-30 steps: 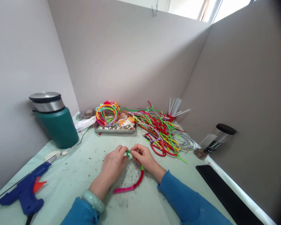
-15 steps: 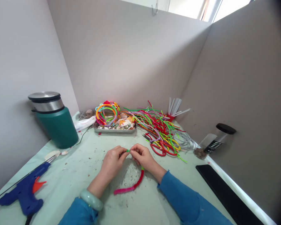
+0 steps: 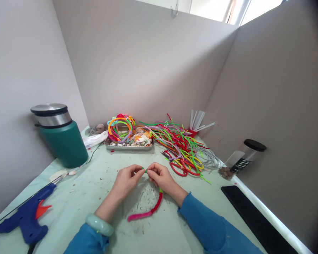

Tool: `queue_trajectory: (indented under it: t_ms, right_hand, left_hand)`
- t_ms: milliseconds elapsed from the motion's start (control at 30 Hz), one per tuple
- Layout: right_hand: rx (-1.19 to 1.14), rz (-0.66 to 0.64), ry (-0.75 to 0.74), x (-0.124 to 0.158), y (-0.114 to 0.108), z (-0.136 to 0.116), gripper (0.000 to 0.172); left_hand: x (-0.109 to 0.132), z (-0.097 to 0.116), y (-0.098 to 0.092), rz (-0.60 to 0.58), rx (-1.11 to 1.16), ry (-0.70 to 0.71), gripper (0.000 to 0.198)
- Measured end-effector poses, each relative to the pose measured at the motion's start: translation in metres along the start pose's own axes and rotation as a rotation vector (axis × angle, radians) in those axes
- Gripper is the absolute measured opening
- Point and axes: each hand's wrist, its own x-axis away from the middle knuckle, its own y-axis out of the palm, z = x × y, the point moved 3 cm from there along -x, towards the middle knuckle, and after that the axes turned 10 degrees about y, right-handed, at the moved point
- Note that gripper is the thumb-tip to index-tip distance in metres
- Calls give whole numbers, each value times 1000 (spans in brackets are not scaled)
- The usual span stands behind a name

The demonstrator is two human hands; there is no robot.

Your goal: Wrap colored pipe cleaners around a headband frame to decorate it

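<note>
My left hand is closed in a pinch at the green tip of a pipe cleaner band, level with my right hand. My right hand grips the same pipe cleaner band just beside it, so only a bit of green shows between the two sets of fingertips. From below my right hand the band curves down and left, lime green at first, then red, ending in bright pink. Its middle part is hidden by my right hand.
Behind my hands a metal tray holds shells and colourful hoops. Loose pipe cleaners and red-handled scissors lie to its right. At left are a green bottle and a blue glue gun; at right, a black strip.
My left hand and wrist have shifted slightly down and left, its fingers opening a little around the green tip. My right hand stays nearly where it was.
</note>
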Motion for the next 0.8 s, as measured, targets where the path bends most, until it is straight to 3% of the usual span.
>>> queue_trajectory:
  t_ms: [200,367,567,800]
  right_hand:
    - [-70,34,34,-4,-2,5,17]
    - [-76,29,20,-3,-3,4,16]
    - [-80,39,11,-4,-3,5,17]
    - [-85,28,1,-4,-3,5,15]
  left_hand:
    - [4,15,-6,87,-320,313,13]
    - [7,18,-8,97,-434,543,21]
    - [6,9,-6,108,-498,592,26]
    - [5,8,-3,94,-475,534,25]
